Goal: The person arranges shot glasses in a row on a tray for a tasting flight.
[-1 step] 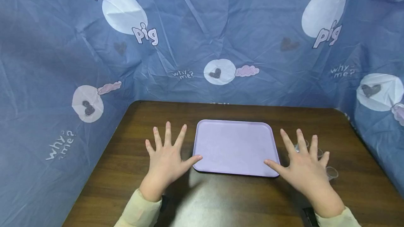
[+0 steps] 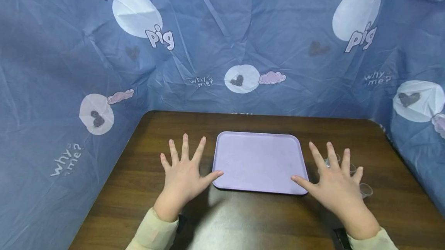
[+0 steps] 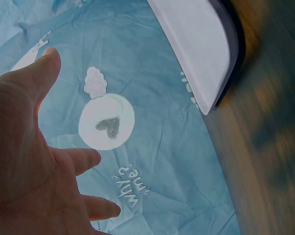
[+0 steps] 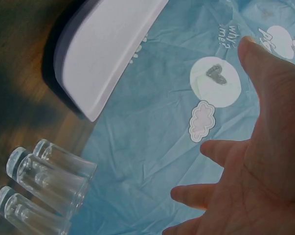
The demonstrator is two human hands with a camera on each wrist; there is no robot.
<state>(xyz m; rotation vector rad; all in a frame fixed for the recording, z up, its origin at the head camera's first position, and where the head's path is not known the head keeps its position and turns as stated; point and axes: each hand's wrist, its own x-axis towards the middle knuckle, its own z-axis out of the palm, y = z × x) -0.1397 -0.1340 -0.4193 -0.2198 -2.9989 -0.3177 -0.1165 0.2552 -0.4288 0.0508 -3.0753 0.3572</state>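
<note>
A flat lilac tray (image 2: 259, 163) with rounded corners lies on the table. My left hand (image 2: 184, 178) is at its left side, fingers spread wide and palm down; in the head view the thumb tip overlaps the tray's edge. On the other side, my right hand (image 2: 337, 186) is spread the same way, its thumb overlapping the tray's right edge. Neither hand holds anything. Three small clear glasses stand to the right of the tray, partly hidden behind the right hand in the head view. The right wrist view shows these glasses (image 4: 52, 181) upright and grouped close together.
The brown wooden table (image 2: 236, 223) has a rounded far left corner. Blue printed cloth (image 2: 208, 49) hangs behind it and along both sides. Pale sleeves (image 2: 154, 230) cover the forearms, and a dark band (image 2: 342, 238) shows at the right wrist.
</note>
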